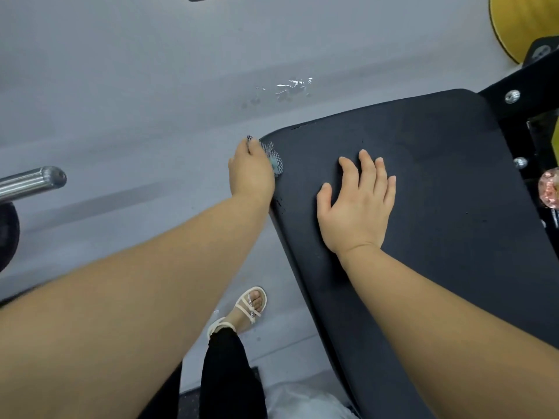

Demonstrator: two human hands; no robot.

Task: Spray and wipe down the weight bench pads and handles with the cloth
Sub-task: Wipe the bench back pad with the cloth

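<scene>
Pinches the checked cloth (274,161) in the curled fingers of the left hand (250,170), pressing it to the left edge of the black bench pad (447,207), and rests the right hand (358,207) flat on the pad's top, fingers spread, holding nothing. Looks mid-wipe along that edge; cannot tell from the matte surface how much of the top is already done. Probably leaves the rest of the pad and the handles, with no handle clearly in view.

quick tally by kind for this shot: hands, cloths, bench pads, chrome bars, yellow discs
hands: 2 (left hand, right hand)
checked cloth: 1
bench pad: 1
chrome bar: 1
yellow disc: 1
total: 6
</scene>
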